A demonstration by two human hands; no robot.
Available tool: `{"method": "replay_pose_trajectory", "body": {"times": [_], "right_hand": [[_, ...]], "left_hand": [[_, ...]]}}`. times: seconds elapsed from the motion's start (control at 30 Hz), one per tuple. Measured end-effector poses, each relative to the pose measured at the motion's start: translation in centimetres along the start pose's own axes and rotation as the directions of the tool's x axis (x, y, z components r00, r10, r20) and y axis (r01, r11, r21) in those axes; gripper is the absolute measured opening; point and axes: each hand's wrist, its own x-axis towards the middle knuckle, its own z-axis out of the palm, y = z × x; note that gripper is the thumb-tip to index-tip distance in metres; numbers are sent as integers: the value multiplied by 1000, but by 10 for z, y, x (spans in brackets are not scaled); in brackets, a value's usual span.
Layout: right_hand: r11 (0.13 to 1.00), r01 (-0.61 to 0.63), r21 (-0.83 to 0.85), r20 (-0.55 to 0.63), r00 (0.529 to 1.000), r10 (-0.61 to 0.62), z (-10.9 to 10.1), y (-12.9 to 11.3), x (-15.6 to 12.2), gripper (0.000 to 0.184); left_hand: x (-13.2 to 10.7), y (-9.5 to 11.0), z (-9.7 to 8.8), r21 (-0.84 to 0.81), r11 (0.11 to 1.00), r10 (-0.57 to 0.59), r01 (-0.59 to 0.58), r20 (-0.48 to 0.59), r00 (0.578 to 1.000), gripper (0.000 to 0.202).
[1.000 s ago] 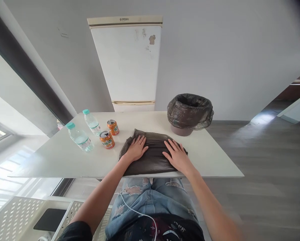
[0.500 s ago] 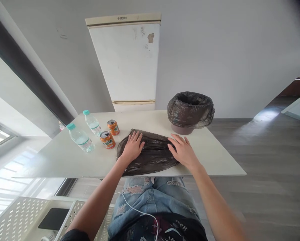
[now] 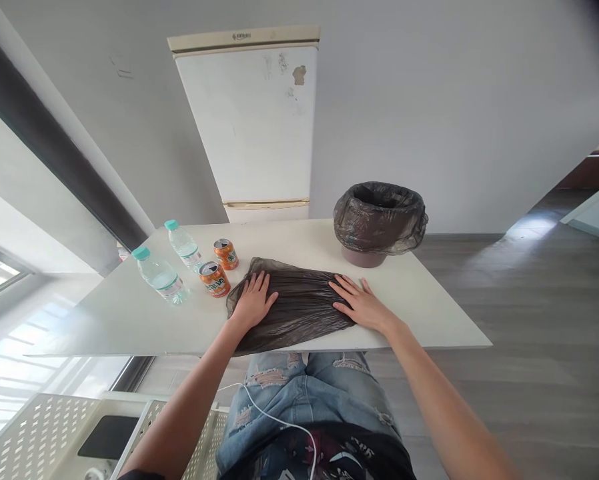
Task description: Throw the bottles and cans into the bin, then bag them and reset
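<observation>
A thin black plastic garbage bag [image 3: 299, 300] lies spread on the white table in front of me, its creases running between my hands. My left hand [image 3: 253, 300] rests flat on the bag's left part with the fingers stretched out. On its right end lies my right hand [image 3: 362, 303], palm down, fingers apart. Just left of the bag stand two orange drink cans, a nearer can [image 3: 214, 280] and a farther can [image 3: 226, 255]. Farther left are two clear bottles with teal caps, a nearer bottle [image 3: 162, 277] and a farther bottle [image 3: 183, 245].
A trash bin [image 3: 363, 258] lined with a black bag stands at the table's back right. Beyond the white table [image 3: 104, 327] is a white refrigerator [image 3: 249, 127]. A cream perforated rack [image 3: 39, 433] sits below left. A white cable [image 3: 279, 421] crosses my lap.
My left hand has moved a little left and nearer to me, and the bag is pulled flatter and tauter. My right hand has lowered flat onto its right end.
</observation>
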Motion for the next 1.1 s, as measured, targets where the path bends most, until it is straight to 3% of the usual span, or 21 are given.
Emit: {"method": "replay_pose_trajectory", "body": {"times": [0.23, 0.47, 0.6, 0.77, 0.83, 0.93, 1.1], "right_hand": [[1000, -23, -7, 57, 998, 23, -9, 6, 0, 76], [998, -50, -30, 57, 997, 51, -12, 7, -3, 79], [999, -40, -12, 47, 998, 41, -20, 7, -6, 79], [1000, -19, 22, -241, 970, 23, -32, -23, 8, 71], [1000, 1, 13, -285, 958, 3, -31, -42, 26, 72], [1000, 7, -11, -193, 981, -9, -21, -62, 55, 77], [997, -78, 17, 8, 997, 78, -3, -58, 75, 87]], "left_hand": [[-12, -24, 0, -61, 998, 15, -16, -13, 1000, 83], [-12, -33, 5, -44, 999, -14, 14, -3, 1000, 77], [-13, -22, -8, -70, 997, -32, 26, -84, 996, 74], [9, 16, -31, -36, 999, 0, -10, -262, 965, 61], [28, 31, -32, -18, 998, 58, -64, -240, 969, 58], [57, 40, -22, 5, 992, 126, -127, -144, 982, 59], [71, 23, 0, 3, 996, 85, -85, 17, 996, 64]]}}
